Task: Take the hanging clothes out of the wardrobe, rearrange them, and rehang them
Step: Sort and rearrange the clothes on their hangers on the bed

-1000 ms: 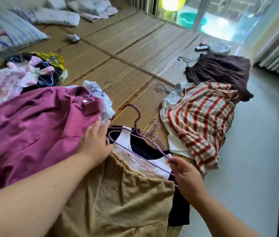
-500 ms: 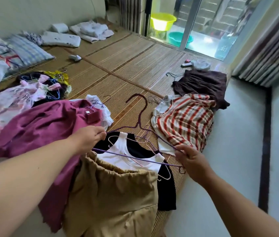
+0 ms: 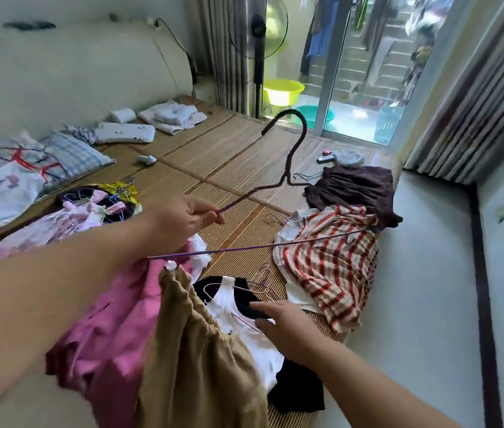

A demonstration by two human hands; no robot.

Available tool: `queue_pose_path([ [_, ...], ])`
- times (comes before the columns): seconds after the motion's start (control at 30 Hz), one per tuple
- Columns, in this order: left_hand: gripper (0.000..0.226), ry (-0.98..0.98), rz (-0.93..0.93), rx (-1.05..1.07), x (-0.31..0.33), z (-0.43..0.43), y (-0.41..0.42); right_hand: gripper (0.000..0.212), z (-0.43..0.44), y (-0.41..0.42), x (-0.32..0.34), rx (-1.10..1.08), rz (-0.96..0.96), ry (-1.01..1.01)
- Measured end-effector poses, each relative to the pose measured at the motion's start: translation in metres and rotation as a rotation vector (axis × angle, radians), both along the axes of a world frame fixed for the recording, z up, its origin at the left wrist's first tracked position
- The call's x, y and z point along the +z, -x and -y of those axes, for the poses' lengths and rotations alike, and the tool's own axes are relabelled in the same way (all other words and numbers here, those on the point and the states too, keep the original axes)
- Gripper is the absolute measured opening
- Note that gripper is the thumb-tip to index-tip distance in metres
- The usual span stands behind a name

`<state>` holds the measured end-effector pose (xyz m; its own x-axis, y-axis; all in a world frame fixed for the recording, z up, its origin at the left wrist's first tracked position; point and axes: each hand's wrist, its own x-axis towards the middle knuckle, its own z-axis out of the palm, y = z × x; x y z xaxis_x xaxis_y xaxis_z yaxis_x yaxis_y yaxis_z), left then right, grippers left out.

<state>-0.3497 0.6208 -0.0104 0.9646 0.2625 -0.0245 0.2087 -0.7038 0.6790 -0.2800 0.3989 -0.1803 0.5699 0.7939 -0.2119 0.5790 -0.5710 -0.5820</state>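
The left hand [image 3: 182, 222] is up in the air over the mat [image 3: 213, 156]. Its thumb and fingers pinch one thin arm of a purple hanger [image 3: 290, 112]. The hanger's hook points up toward the glass door. Its long bottom bar runs across to the right, above the other clothes.

A tan piece of clothing [image 3: 201, 359] hangs down from a white clip [image 3: 170, 266] at the left end of that bar. It drops toward the near edge of the mat.

The right hand [image 3: 287, 327] is low, with its fingers straight. It lies flat on a black and white top [image 3: 256, 344] that sits on the mat near the right edge. Thin pink hangers [image 3: 264, 281] lie just past this top.

A pink shirt [image 3: 111, 335] lies to the left of the tan clothing. A red and cream striped shirt [image 3: 334, 267] lies at the right edge of the mat. A dark brown piece [image 3: 355, 189] lies just behind it.

A heap of clothes and hangers [image 3: 90, 208] sits on the left side. Pillows [image 3: 74, 156] and folded white cloths [image 3: 173, 114] lie along the far left edge. A yellow tub [image 3: 283, 91] stands behind the far edge.
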Motion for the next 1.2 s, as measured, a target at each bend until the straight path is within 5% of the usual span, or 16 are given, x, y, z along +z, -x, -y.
queue_pose_path([
  [0.27,0.021,0.023,0.085,0.003,0.126,0.007,0.009,0.063,-0.074,0.01,0.056,0.264,-0.127,-0.264],
  [0.47,0.021,-0.079,0.117,0.021,0.166,0.002,0.012,0.02,-0.113,0.006,0.09,0.244,0.0,-0.518],
  [0.73,0.023,-0.131,0.204,0.171,0.188,-0.045,0.025,0.017,-0.062,-0.044,0.081,0.249,0.194,0.047],
  [0.87,0.023,-0.208,0.176,0.175,0.182,-0.052,0.03,0.035,-0.011,-0.076,0.076,0.15,0.304,0.37],
  [1.03,0.023,-0.121,0.155,0.164,0.163,-0.049,0.027,0.063,0.022,-0.093,0.079,-0.176,0.16,0.441],
  [1.2,0.022,-0.126,0.142,0.118,0.145,-0.056,0.019,0.026,0.03,-0.09,0.077,-0.294,0.286,0.699],
])
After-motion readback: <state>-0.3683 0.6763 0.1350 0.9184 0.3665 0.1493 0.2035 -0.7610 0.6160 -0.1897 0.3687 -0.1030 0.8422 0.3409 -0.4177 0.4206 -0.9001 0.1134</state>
